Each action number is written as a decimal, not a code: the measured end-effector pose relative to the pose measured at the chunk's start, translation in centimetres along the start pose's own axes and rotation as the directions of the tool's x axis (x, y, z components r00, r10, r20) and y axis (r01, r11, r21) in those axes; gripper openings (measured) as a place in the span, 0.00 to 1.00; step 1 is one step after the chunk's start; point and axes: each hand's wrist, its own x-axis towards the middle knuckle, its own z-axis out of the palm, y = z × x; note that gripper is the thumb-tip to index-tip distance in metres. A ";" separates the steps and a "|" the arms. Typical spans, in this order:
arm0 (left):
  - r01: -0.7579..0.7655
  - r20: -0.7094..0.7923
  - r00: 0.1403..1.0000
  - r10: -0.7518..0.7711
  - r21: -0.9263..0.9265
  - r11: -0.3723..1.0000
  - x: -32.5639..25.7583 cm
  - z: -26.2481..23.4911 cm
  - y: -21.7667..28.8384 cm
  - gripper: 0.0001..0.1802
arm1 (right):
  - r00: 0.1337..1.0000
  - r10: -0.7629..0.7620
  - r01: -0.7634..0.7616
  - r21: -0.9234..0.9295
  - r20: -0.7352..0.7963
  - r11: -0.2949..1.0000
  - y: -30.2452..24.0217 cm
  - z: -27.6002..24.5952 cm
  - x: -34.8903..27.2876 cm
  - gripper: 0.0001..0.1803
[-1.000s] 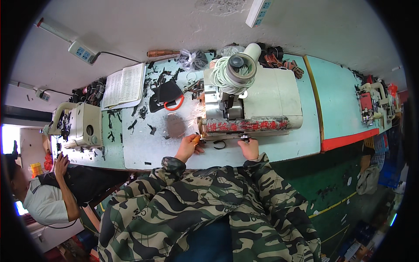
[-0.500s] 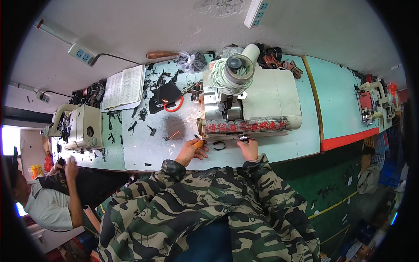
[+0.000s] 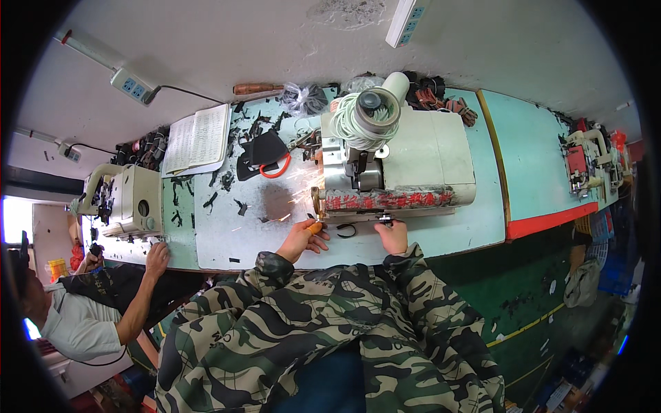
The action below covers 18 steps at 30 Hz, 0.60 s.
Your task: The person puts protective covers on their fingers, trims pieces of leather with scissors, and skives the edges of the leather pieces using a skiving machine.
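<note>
Pale blue-green, the worktable is running along a white wall, its smooth top littered with black scraps. Near its front edge a boxy cream machine is standing, a spool of pale cord sitting on top and sparks spraying from the small wheel at its left end. The left hand is pinching a small orange piece just below that wheel. The right hand is curling its fingers around a small dark part at the machine's front edge. An open ledger and a red-handled black tool are lying toward the back edge. At the table's left end another person's hand is resting beside a second machine. Bare tabletop is lying open between the machines.
</note>
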 end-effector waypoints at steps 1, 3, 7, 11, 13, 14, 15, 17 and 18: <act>0.000 0.002 1.000 0.000 0.001 1.000 0.0 0.1 0.1 0.13 | 1.000 0.000 0.000 0.000 -0.002 1.000 0.2 0.0 0.1 0.20; -0.001 0.002 1.000 0.001 0.008 1.000 0.0 0.1 0.1 0.13 | 1.000 0.018 -0.018 -0.034 0.006 0.999 0.6 0.0 0.3 0.20; 0.002 0.000 1.000 -0.002 -0.002 1.000 0.2 -0.2 -0.3 0.13 | 1.000 0.012 -0.012 -0.002 -0.004 1.000 0.5 0.2 0.2 0.20; 0.000 -0.005 1.000 0.000 0.012 1.000 0.0 0.1 0.0 0.13 | 1.000 -0.004 0.004 0.025 -0.001 1.000 0.8 0.2 0.2 0.19; 0.002 -0.007 1.000 -0.002 0.008 1.000 0.0 0.1 -0.1 0.13 | 1.000 -0.003 0.003 0.027 0.001 1.000 0.6 0.2 0.2 0.19; -0.001 -0.005 1.000 0.001 0.004 1.000 0.0 0.1 -0.1 0.13 | 1.000 -0.027 0.027 0.020 -0.002 0.999 0.5 0.1 0.1 0.16; -0.003 -0.003 1.000 0.003 0.000 1.000 0.0 0.1 -0.2 0.13 | 0.999 -0.051 0.051 0.013 -0.005 0.999 0.3 0.1 0.0 0.14; -0.003 -0.005 1.000 0.003 0.006 1.000 0.0 0.1 -0.1 0.13 | 1.000 -0.018 0.018 0.009 -0.009 1.000 0.1 0.1 0.0 0.16; -0.002 -0.007 1.000 0.002 0.011 1.000 0.0 0.1 -0.1 0.13 | 1.000 0.016 -0.016 0.004 -0.012 1.000 0.1 0.1 0.0 0.19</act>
